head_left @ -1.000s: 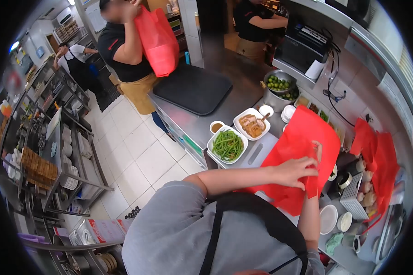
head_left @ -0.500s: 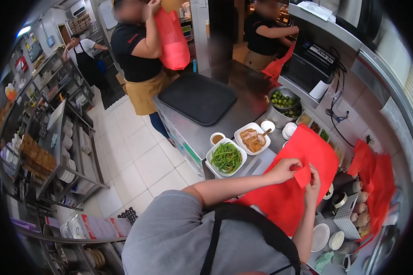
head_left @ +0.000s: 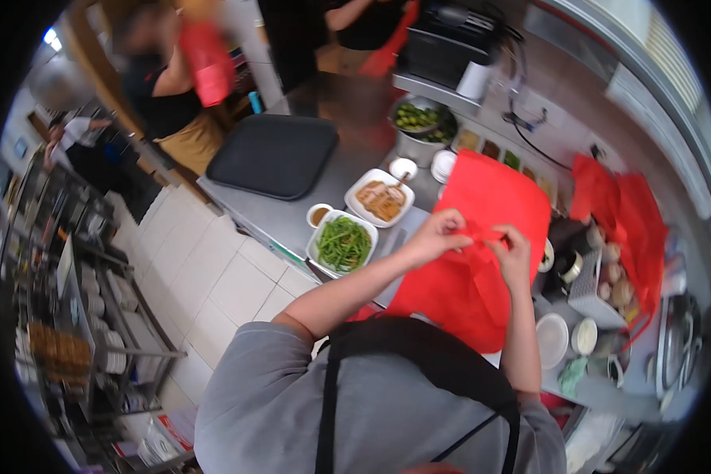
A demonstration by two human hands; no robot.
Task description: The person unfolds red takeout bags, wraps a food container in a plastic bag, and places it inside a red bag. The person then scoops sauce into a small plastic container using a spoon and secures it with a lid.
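Observation:
A large red fabric bag [head_left: 490, 189] lies spread over the counter in front of me. My left hand [head_left: 442, 235] has its fingers closed on the cloth near the bag's middle. Opposite it, my right hand [head_left: 513, 251] pinches a strip of the same red cloth, a short distance away. Folds of fabric show between the two hands. To the left of the bag stand a white dish of green beans [head_left: 344, 243] and a white dish of sliced, browned meat [head_left: 381, 201]. A small cup of brown sauce [head_left: 319, 215] touches neither hand.
A black tray [head_left: 273, 156] rests on the steel counter. Behind the bag are a pot with a bowl of green citrus fruit [head_left: 419, 118] and a black printer [head_left: 450, 43]. More red bags [head_left: 636, 221] hang at the right, by a white basket [head_left: 596, 288]. Co-workers stand beyond.
My view has turned, so the counter and dishes sit further left. My hands have moved slightly apart, and the piece of red cloth between them looks pulled and folded differently.

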